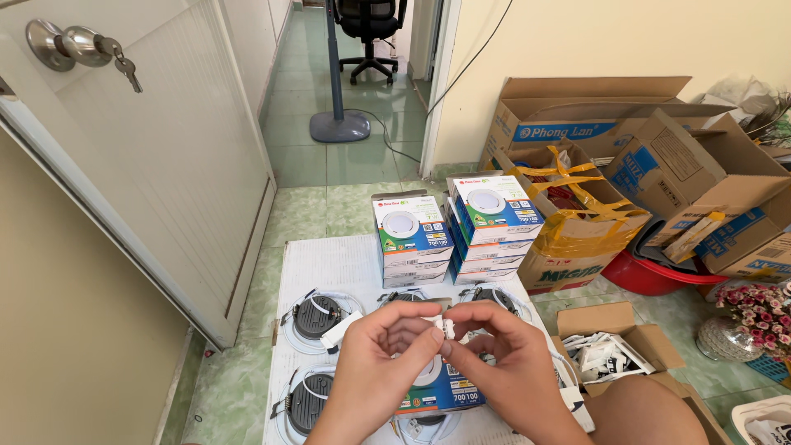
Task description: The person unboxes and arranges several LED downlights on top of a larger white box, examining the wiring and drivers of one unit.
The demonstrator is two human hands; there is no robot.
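Small white connector [447, 328], long axis upright, pinched between left hand [387, 350] and right hand [494, 350] fingertips.

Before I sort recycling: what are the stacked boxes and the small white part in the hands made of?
Stacked boxes: glossy printed cardboard, by the folded edges. White part: probably plastic, smooth and matte; too small to be sure.

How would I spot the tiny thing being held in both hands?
Find the white board on the green floor, with two stacks of small boxes at its far end. Just nearer, the left hand and right hand meet over round lamps; pinched between their fingertips is the small white connector, the only piece off the board.
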